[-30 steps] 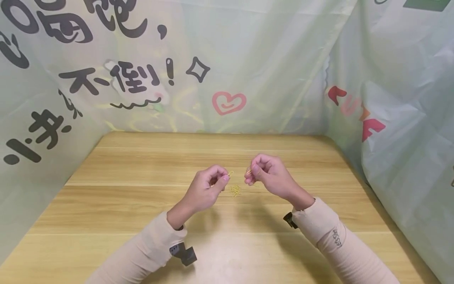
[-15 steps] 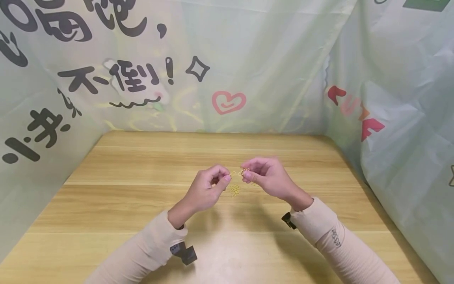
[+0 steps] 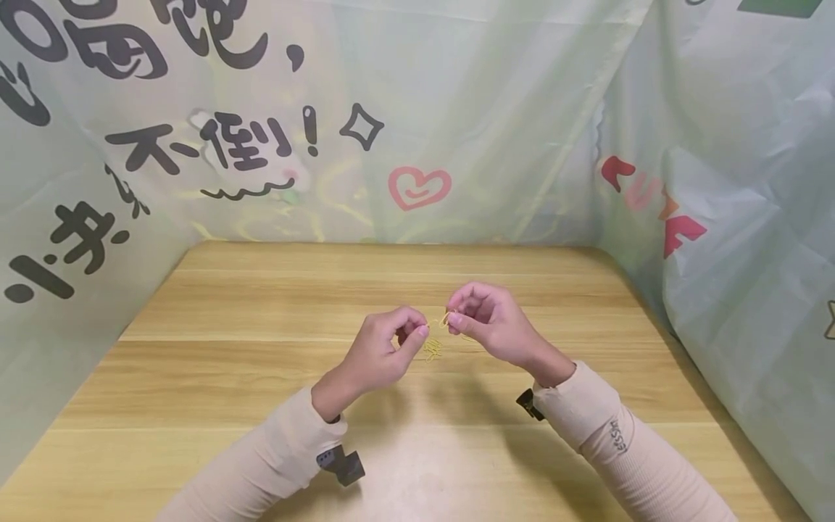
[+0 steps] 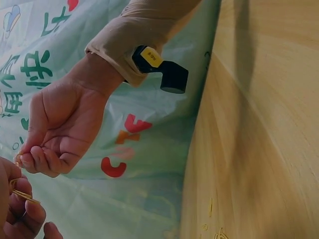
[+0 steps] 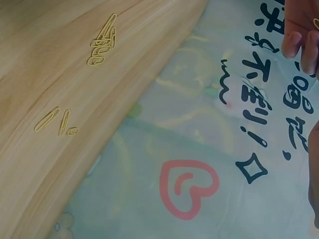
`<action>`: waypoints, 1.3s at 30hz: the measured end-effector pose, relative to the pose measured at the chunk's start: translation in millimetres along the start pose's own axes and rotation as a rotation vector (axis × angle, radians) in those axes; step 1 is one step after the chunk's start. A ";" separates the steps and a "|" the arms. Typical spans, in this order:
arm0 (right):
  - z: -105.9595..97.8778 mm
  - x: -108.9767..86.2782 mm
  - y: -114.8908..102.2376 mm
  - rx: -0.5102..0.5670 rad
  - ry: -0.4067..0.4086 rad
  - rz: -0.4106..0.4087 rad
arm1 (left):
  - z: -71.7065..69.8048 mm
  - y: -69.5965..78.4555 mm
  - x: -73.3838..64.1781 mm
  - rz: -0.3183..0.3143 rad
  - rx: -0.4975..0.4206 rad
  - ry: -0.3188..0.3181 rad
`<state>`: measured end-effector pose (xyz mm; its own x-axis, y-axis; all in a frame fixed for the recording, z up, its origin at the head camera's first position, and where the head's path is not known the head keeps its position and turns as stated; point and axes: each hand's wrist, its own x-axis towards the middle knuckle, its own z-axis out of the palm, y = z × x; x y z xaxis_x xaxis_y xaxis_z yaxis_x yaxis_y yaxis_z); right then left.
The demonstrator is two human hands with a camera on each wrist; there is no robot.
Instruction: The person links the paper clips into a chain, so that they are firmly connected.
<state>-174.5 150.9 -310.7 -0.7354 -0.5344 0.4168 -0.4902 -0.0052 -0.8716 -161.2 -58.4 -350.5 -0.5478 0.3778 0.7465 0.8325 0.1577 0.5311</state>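
From my remote seat I'm seeing the left hand (image 3: 385,351) pinching a yellow paper clip between thumb and index fingertip; from the head camera only a sliver is showing, pointing right, towards the other hand. The right hand (image 3: 499,326) is pinching a 2nd clip (image 3: 445,319) the same way, its loop jutting left and its long axis slanting from lower left to upper right. Both clips are hanging above the table (image 3: 228,348), near each other; I'm not able to tell whether they are touching. On the left wrist camera I'm finding yellow wire (image 4: 25,195) against the left hand's fingers, slanting down to the right; I cannot tell if it is 1 clip or more.

Below the hands a small pile of clips (image 5: 101,50) is lying on the wood, the clips overlapping and the heap stretching lengthwise. Apart from it, 3 loose clips (image 5: 47,119) are lying near each other, 2 showing long and narrow, 1 looking short.

The tabletop is showing pale wood grain, and printed sheets (image 3: 522,145) are standing around it, carrying black lettering (image 3: 241,145), a pink heart (image 3: 420,188) and coloured letters (image 3: 683,235).
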 end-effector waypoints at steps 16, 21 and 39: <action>0.4 -1.3 2.7 -0.012 -0.032 -0.036 | 1.6 -1.3 0.8 0.094 0.069 -0.007; 1.1 -1.4 3.7 -0.013 -0.037 -0.036 | 2.9 -2.7 -0.3 0.124 0.123 0.010; 2.4 1.3 -1.3 0.034 -0.182 0.095 | 1.4 -3.5 -0.4 0.207 0.193 0.031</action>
<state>-173.6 148.2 -309.6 -0.6793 -0.6780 0.2809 -0.4040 0.0260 -0.9144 -163.8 -57.8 -353.3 -0.3643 0.3925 0.8446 0.9257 0.2516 0.2824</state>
